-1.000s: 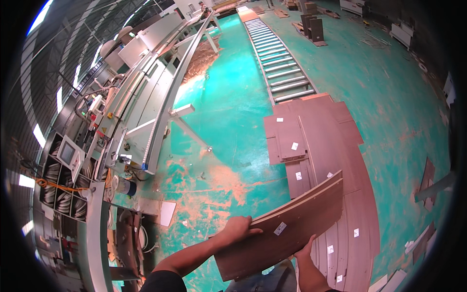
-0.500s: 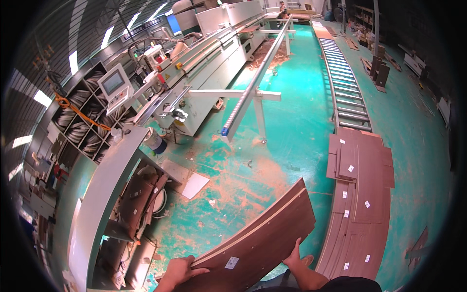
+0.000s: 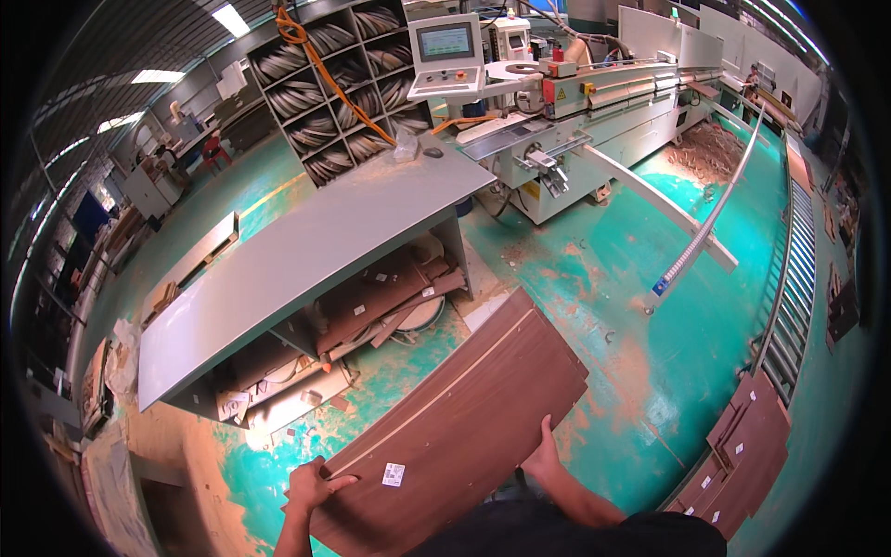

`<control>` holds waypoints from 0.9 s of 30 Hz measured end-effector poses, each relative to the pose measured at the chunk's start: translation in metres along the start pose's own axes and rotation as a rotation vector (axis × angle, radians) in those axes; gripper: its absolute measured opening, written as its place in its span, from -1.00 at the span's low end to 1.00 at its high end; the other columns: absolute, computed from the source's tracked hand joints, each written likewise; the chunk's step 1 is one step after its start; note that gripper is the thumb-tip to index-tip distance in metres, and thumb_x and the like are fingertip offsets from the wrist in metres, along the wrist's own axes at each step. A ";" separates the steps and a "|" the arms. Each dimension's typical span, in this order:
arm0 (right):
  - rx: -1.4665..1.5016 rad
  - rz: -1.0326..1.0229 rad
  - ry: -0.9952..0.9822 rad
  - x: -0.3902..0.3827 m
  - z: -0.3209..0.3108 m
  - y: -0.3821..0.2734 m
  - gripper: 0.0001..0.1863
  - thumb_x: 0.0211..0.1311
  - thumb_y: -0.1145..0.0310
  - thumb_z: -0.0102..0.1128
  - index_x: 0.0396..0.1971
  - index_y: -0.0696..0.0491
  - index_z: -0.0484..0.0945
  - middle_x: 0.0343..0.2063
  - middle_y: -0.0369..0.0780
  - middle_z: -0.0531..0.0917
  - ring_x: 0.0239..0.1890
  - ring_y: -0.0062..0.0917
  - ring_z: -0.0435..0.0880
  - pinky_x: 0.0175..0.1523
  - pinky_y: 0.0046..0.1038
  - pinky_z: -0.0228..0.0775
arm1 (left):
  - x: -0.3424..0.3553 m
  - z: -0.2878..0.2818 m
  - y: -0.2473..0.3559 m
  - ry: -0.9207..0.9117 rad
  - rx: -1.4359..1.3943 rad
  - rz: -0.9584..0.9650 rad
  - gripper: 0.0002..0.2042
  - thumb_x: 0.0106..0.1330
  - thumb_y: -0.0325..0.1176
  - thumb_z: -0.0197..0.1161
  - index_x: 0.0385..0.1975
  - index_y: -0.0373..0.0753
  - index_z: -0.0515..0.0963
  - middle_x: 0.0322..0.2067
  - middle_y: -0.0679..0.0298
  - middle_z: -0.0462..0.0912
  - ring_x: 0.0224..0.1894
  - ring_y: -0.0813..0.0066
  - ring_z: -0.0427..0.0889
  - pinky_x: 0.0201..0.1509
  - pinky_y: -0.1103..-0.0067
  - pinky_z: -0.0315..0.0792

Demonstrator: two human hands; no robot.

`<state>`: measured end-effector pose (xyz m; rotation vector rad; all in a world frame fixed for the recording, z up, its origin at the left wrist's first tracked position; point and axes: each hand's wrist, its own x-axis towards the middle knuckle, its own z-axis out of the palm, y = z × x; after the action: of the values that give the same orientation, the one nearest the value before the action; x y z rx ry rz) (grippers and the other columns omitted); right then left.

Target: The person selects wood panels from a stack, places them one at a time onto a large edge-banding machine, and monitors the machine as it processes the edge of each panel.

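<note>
Between my two hands I carry a small stack of brown wooden panels point(image 3: 455, 422), with a white label on the top one. Their long edges show as pale lines along the far side. My left hand point(image 3: 314, 485) grips the near left corner, thumb on top and the other fingers mostly hidden under the edge. On the right edge, my right hand point(image 3: 543, 452) holds on with its thumb up along the side; its fingers are hidden beneath. Just beyond the panels stands a grey worktable point(image 3: 325, 265), apart from them.
Offcuts lie on shelves under the worktable. A machine point(image 3: 594, 139) with a control screen point(image 3: 445, 42) stands beyond, its support rail point(image 3: 710, 223) reaching out. At right, a roller conveyor point(image 3: 789, 288) leads to stacked brown panels point(image 3: 756, 446). Sawdust covers parts of the green floor.
My view has swung left, so the worktable now lies ahead and the conveyor has shifted to the right rim. The panels have turned along with me, still held in both hands.
</note>
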<state>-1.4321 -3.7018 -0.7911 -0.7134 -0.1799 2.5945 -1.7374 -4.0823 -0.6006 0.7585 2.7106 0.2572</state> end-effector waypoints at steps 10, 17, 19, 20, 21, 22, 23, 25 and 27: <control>0.032 0.184 -0.113 0.230 0.152 -0.027 -0.13 0.45 -0.35 0.04 0.49 -0.01 0.27 0.48 -0.16 0.36 0.51 -0.17 0.27 0.56 0.08 0.06 | 0.153 -0.042 -0.017 0.207 -0.179 -0.264 -0.30 -0.09 0.29 0.65 -0.46 -0.34 0.57 -0.48 0.03 0.71 -0.43 0.10 0.70 -0.26 0.27 0.54; -0.081 0.139 -0.093 0.356 0.235 -0.007 -0.20 0.49 -0.29 0.04 0.47 -0.01 0.29 0.45 -0.17 0.40 0.50 -0.20 0.30 0.54 0.04 0.11 | 0.284 -0.075 -0.063 0.193 -0.180 -0.316 -0.24 -0.09 0.37 0.60 -0.44 -0.39 0.64 -0.46 -0.01 0.73 -0.40 0.05 0.72 -0.22 0.28 0.57; -0.079 0.129 -0.100 0.401 0.257 0.002 -0.20 0.50 -0.28 0.04 0.48 0.00 0.28 0.45 -0.18 0.40 0.50 -0.22 0.30 0.53 0.05 0.12 | 0.334 -0.088 -0.083 0.173 -0.172 -0.302 -0.23 -0.08 0.39 0.58 -0.41 -0.39 0.67 -0.44 -0.03 0.74 -0.37 0.05 0.74 -0.19 0.28 0.58; -0.078 0.121 -0.102 0.422 0.268 0.008 -0.21 0.51 -0.27 0.04 0.48 0.01 0.28 0.44 -0.19 0.40 0.50 -0.23 0.31 0.53 0.05 0.13 | 0.364 -0.095 -0.098 0.170 -0.156 -0.288 -0.22 -0.08 0.39 0.58 -0.39 -0.40 0.68 -0.43 -0.04 0.74 -0.35 0.06 0.74 -0.18 0.27 0.58; -0.087 0.108 -0.051 0.439 0.277 0.018 -0.21 0.51 -0.26 0.04 0.47 0.02 0.28 0.44 -0.19 0.41 0.50 -0.22 0.31 0.53 0.05 0.13 | 0.395 -0.104 -0.113 0.166 -0.139 -0.272 -0.22 -0.08 0.40 0.57 -0.37 -0.40 0.70 -0.42 -0.05 0.75 -0.33 0.06 0.75 -0.16 0.27 0.58; -0.108 0.096 -0.001 0.456 0.291 0.029 -0.21 0.52 -0.26 0.03 0.47 0.03 0.27 0.43 -0.19 0.42 0.50 -0.22 0.31 0.53 0.05 0.13 | 0.429 -0.110 -0.132 0.136 -0.146 -0.273 -0.21 -0.06 0.40 0.56 -0.35 -0.41 0.70 -0.40 -0.05 0.75 -0.31 0.06 0.75 -0.15 0.27 0.59; -0.125 0.079 0.056 0.471 0.304 0.039 -0.21 0.52 -0.26 0.03 0.47 0.04 0.27 0.42 -0.19 0.43 0.49 -0.22 0.31 0.54 0.05 0.13 | 0.464 -0.121 -0.144 0.101 -0.150 -0.269 -0.20 -0.05 0.41 0.54 -0.34 -0.42 0.71 -0.39 -0.06 0.75 -0.29 0.07 0.76 -0.13 0.26 0.59; -0.236 0.072 0.074 0.504 0.310 0.060 -0.22 0.53 -0.26 0.03 0.46 0.05 0.28 0.42 -0.17 0.42 0.44 -0.22 0.39 0.47 0.01 0.27 | 0.535 -0.156 -0.155 -0.033 -0.170 -0.271 -0.14 0.01 0.45 0.47 -0.24 -0.46 0.73 -0.31 -0.09 0.77 -0.22 0.06 0.77 -0.05 0.26 0.59; -0.460 0.118 0.112 0.529 0.342 0.079 -0.23 0.53 -0.26 0.04 0.42 0.07 0.30 0.36 -0.11 0.47 0.32 -0.23 0.53 0.35 -0.06 0.43 | 0.599 -0.184 -0.182 -0.059 -0.100 -0.240 -0.14 0.04 0.45 0.45 -0.22 -0.46 0.74 -0.30 -0.12 0.78 -0.16 0.03 0.77 0.01 0.26 0.59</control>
<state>-2.0447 -3.5390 -0.7574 -1.0509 -0.7361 2.6377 -2.3725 -3.9346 -0.6239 0.4014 2.6766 0.3049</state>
